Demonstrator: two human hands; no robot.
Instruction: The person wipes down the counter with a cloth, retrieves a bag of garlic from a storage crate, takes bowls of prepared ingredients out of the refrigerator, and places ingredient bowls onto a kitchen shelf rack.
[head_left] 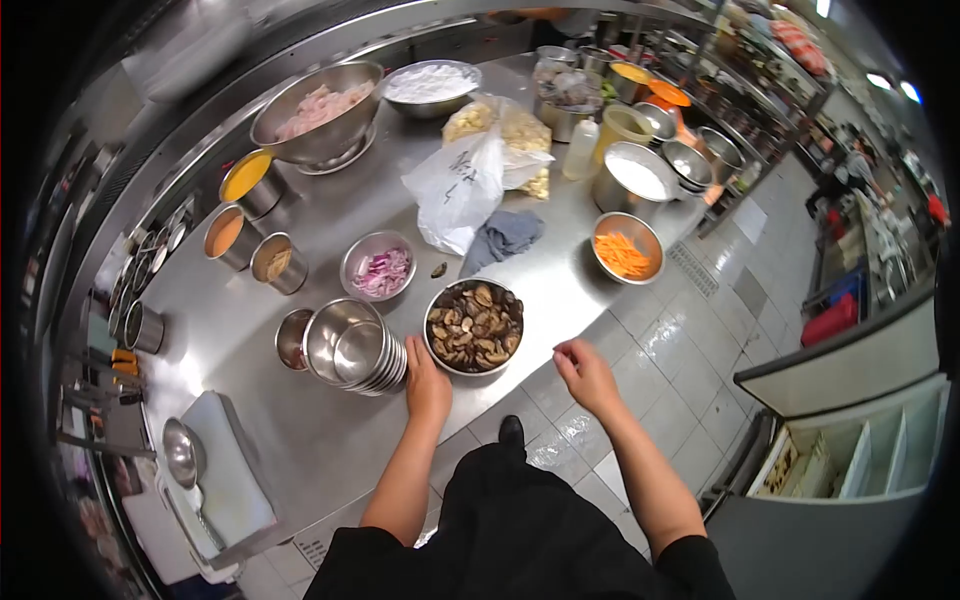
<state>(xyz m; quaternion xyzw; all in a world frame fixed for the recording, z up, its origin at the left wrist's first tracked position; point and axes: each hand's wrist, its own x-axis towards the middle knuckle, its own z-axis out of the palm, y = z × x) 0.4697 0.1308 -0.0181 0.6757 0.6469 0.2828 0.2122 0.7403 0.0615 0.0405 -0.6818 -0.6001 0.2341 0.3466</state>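
A metal bowl full of sliced dark mushrooms stands near the table's front edge. My left hand is at the left side of this bowl, fingers stretched out, between it and a stack of metal bowls. Whether it touches the stack I cannot tell. To the right of the mushrooms, my right hand hangs past the table edge, fingers loosely bent and nothing visible in them. Behind the stack sits a bowl of sliced red onion. A single mushroom piece lies on the steel near it.
Shredded carrot fills a bowl at the right edge. A grey cloth and plastic bag lie mid-table. Further back are a colander of pale meat and a bowl of white powder. A ladle rests on a board, left.
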